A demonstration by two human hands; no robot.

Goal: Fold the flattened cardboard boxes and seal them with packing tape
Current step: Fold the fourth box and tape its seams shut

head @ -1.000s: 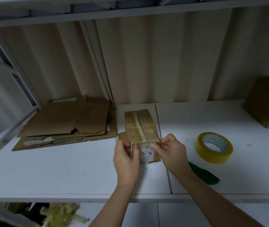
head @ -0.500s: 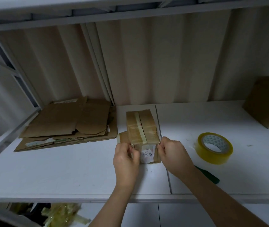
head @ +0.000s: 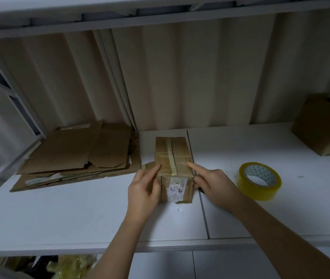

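Shelf: white shelf [head: 79, 214], corrugated wall behind.
Box: I see the small taped box [head: 173, 158] between both hands, label facing me.
Left hand [head: 143, 190]: fingers straight against its left side.
Right hand [head: 215, 184]: forefinger extended on top; other fingers probably curled.
Tape roll [head: 260, 180]: right of my fingers.
Flattened cardboard [head: 75, 156]: left of them.

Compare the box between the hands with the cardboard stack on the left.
The small box stands folded up, its top flaps taped; the flattened cardboard stack lies flat and unfolded. The left hand and right hand touch the box; nothing touches the stack. Both are brown cardboard on the white shelf.
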